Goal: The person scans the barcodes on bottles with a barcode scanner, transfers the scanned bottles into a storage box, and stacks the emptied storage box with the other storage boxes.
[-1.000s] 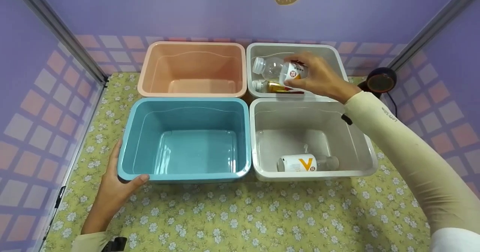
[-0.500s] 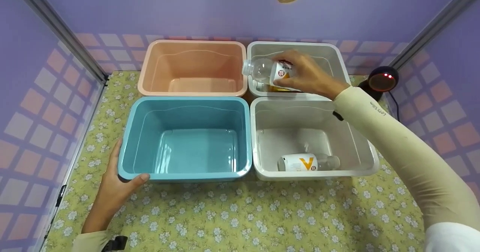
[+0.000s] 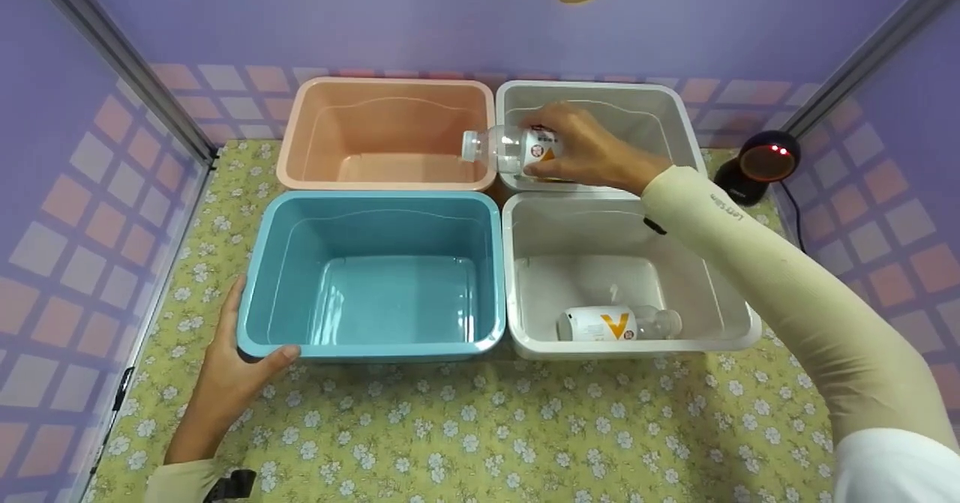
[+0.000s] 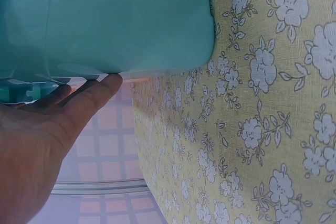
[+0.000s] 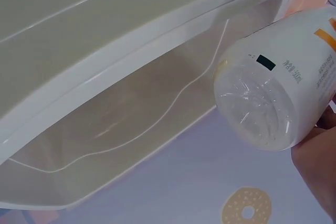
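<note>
My right hand (image 3: 574, 143) grips a clear plastic bottle (image 3: 510, 149) with a white label round its body. The bottle lies sideways in the air, its capped neck over the pink bin (image 3: 480, 186) and its body over the back grey bin (image 3: 641, 87). In the right wrist view, the clear base of the bottle (image 5: 257, 103) faces the camera. My left hand (image 3: 229, 372) rests at the front left corner of the blue bin (image 3: 371, 351). Its thumb lies on the rim, and its straight fingers (image 4: 97, 95) touch the outer side in the left wrist view.
Another bottle (image 3: 600, 324) with an orange V lies in the front grey bin (image 3: 637, 349). A gold-labelled bottle in the back grey bin is almost hidden behind my hand. A black round-headed device (image 3: 766, 158) stands right of the bins. Purple walls (image 3: 420, 19) enclose the flowered tabletop (image 3: 450, 428).
My right hand has moved left with the bottle, carrying its neck from over the back grey bin to over the pink bin. My left hand stays at the blue bin's corner.
</note>
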`<state>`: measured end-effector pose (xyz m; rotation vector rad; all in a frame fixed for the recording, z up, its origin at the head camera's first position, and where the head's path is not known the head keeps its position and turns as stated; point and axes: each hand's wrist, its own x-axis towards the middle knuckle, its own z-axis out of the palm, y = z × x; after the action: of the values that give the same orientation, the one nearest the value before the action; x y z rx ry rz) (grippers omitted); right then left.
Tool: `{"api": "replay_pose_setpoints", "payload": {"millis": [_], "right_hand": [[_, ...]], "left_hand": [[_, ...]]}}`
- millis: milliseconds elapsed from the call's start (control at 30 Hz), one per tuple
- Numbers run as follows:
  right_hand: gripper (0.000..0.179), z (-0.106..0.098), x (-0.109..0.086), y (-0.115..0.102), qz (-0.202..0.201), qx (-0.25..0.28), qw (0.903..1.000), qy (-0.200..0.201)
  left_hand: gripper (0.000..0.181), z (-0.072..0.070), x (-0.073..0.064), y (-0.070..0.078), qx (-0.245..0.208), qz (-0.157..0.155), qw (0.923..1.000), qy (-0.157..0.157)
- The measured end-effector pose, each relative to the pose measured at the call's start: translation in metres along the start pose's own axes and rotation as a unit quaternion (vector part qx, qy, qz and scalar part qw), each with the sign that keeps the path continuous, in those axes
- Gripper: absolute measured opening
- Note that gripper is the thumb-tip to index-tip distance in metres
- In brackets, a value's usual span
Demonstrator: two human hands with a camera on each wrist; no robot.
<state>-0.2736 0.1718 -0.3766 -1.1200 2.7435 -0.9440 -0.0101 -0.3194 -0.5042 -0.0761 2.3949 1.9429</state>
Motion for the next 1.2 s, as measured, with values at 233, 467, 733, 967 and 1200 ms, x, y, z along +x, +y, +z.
{"api": "replay_pose_setpoints", "payload": {"millis": [233,467,733,967,1200], "right_hand": [[0.057,0.008,0.014,-0.007,-0.008,-0.011,0.9997,-0.020],[0.054,0.015,0.026,-0.013,-0.006,-0.018,0.9989,-0.044],[0.055,0.025,0.040,-0.018,-0.003,-0.019,0.9980,-0.061],[0.059,0.029,0.048,-0.025,0.009,-0.028,0.9970,-0.072],[0.055,0.031,0.055,-0.031,-0.001,-0.043,0.9959,-0.080]], "left_hand": [[0.117,0.002,0.000,0.001,-0.002,-0.001,1.0000,-0.002],[0.117,0.002,-0.003,0.001,-0.002,-0.004,1.0000,-0.001],[0.115,0.003,-0.003,0.001,0.008,0.004,0.9999,-0.006],[0.116,0.005,-0.002,0.000,0.007,0.000,1.0000,-0.005],[0.117,0.004,-0.001,-0.001,0.002,0.000,1.0000,-0.004]]}}
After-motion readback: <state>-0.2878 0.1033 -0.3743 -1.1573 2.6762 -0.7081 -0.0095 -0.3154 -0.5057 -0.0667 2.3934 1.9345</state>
